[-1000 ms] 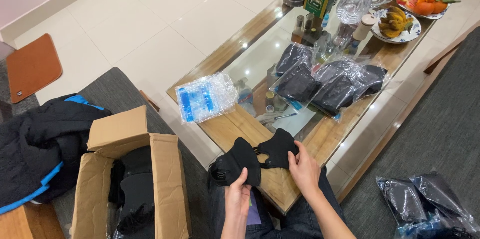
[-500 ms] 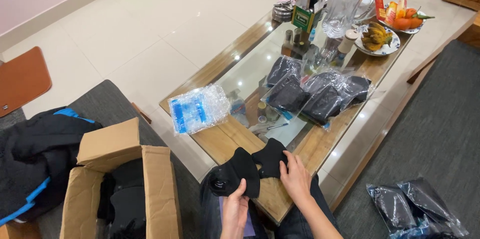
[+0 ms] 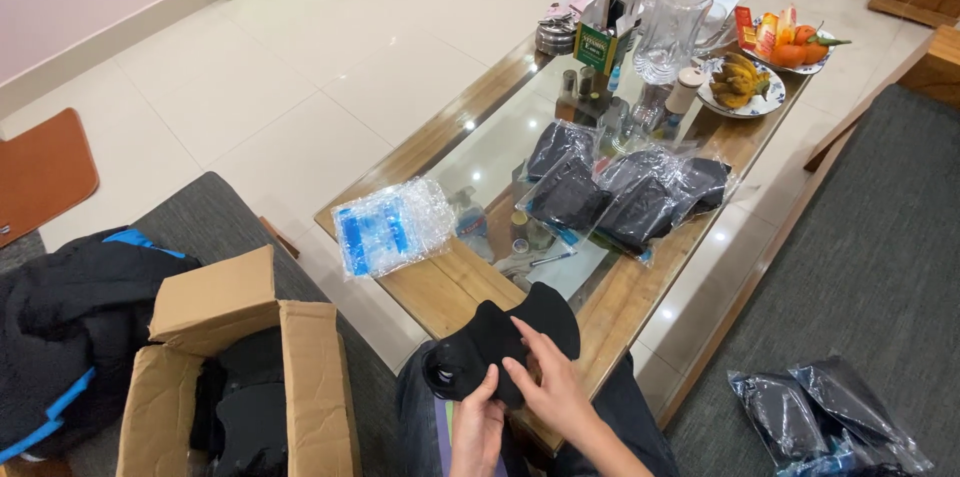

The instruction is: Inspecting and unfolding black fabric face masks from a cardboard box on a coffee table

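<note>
Hands (image 3: 520,402) pinch a black mask (image 3: 500,342) in their fingers, cardboard box (image 3: 250,357) nearby, bagged masks (image 3: 620,192) beyond.

Bare forearms, no sleeves; dark trousers (image 3: 620,417) on lap.

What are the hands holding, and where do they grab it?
Both hands, left hand and right hand, hold a black fabric piece by its lower edge.

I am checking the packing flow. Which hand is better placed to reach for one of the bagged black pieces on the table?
Probably the right hand: it lies on the black fabric piece, nearer the bagged pieces. The left hand grips the piece's lower edge and could keep hold of it.
</note>
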